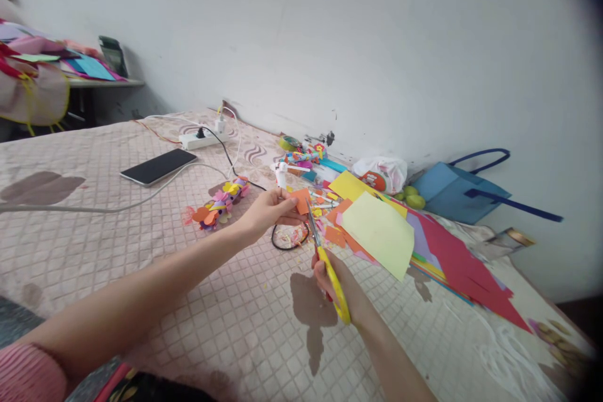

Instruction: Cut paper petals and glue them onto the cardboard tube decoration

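Between the thumb and fingers of my left hand (pixel 271 213) is a small piece of orange paper (pixel 300 200). My right hand (pixel 335 279) grips a pair of yellow-handled scissors (pixel 333 276), whose blades point up at the orange paper's right edge. Whether the blades are cutting into it I cannot tell. Under the hands lie paper scraps (pixel 292 237) and a black cord loop. Left of my left hand rests a colourful strand of paper flowers (pixel 219 204). A white glue gun (pixel 279 173) stands just beyond the fingers.
A black phone (pixel 159 166) and a white power strip (pixel 203 138) with cables lie at the left. On the right are a pale yellow sheet (pixel 379 232), red paper (pixel 461 260), a blue bag (pixel 455 188) and green round fruits (pixel 414 200). A wall stands behind.
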Available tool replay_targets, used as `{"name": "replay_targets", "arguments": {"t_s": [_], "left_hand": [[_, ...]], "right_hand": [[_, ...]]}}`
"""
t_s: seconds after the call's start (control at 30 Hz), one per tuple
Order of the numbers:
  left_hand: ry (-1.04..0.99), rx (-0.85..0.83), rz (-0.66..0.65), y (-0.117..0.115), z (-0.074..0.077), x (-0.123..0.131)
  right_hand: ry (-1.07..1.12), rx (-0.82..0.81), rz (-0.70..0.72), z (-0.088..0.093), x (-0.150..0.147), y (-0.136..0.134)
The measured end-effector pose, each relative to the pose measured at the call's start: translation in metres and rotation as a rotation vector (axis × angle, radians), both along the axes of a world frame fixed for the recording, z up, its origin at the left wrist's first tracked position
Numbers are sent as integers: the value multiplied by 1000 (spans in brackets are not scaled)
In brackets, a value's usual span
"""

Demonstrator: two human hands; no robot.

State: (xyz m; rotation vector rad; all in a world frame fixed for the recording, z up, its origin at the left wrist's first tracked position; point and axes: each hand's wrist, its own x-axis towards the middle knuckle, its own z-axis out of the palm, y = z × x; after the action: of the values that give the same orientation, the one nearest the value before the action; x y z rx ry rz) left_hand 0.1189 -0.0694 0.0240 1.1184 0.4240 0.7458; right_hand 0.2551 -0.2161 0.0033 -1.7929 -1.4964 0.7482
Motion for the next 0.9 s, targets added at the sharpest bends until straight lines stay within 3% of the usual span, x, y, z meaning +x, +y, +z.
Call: {"name": "replay_targets", "arguments": {"t_s": [0.5,0.73,0.9], "left_hand": [[-3,18,-29,4,-1,0],[5,16,-42,2,1,-1],[8,22,-42,3,0,0]], "right_hand": [[70,-99,-83,-9,2,6],[112,-37,66,-8,6,0],[118,-32,78,-9,6,-2]]}}
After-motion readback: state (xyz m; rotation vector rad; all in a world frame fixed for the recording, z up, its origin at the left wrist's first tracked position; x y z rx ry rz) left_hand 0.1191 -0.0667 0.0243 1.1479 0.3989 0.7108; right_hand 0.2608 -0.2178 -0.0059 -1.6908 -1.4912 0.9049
